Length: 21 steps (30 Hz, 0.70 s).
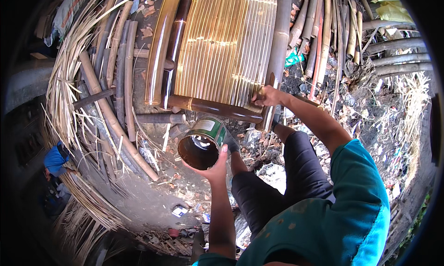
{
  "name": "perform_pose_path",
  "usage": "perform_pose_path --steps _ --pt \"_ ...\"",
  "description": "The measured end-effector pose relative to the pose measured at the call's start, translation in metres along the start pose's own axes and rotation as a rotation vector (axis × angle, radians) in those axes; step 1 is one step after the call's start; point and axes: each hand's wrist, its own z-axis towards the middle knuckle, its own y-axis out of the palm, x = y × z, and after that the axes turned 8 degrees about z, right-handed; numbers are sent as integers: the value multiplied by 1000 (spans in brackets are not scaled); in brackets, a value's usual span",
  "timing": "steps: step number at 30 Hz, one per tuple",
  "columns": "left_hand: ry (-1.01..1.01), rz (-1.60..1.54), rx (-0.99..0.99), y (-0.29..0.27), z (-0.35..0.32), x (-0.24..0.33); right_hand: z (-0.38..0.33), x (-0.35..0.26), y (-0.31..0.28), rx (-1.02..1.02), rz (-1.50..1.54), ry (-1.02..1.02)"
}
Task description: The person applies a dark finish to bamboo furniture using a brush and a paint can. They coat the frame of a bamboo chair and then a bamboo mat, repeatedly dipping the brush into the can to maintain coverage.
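Note:
My left hand (216, 166) is wrapped round a green metal tin (212, 126), tilted so its open mouth shows a dark, shiny inside. Over the near right corner of a bamboo slat panel (212, 43) my right hand (269, 96) is closed on what looks like a brush (259, 97), mostly hidden by the fingers. Glossy golden brown covers the panel's left and middle slats; those on the right look paler and duller. A dark glossy bamboo pole (215, 109) runs along its near end. A grey, duller pole (280, 39) borders its right side.
Bamboo poles (118, 71) and thin split strips (69, 87) lie heaped at the left. More poles (319, 30) lie at the far right. Leaves and litter cover the ground (185, 192) by my legs. A person in blue (56, 159) is bent over at the far left.

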Motion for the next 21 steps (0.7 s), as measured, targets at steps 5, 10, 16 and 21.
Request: perform_pose_path --steps 5,10,16,21 --pt "-42 -55 7 0 -6 0 -3 -18 -36 666 -57 48" --pt "-162 -45 -16 4 -3 36 -15 14 18 369 -156 8" --pt "114 -17 -112 -5 8 41 -47 -99 -45 1148 -123 -141" --pt "202 -265 -230 -30 9 122 -171 -161 -26 1095 12 -119"
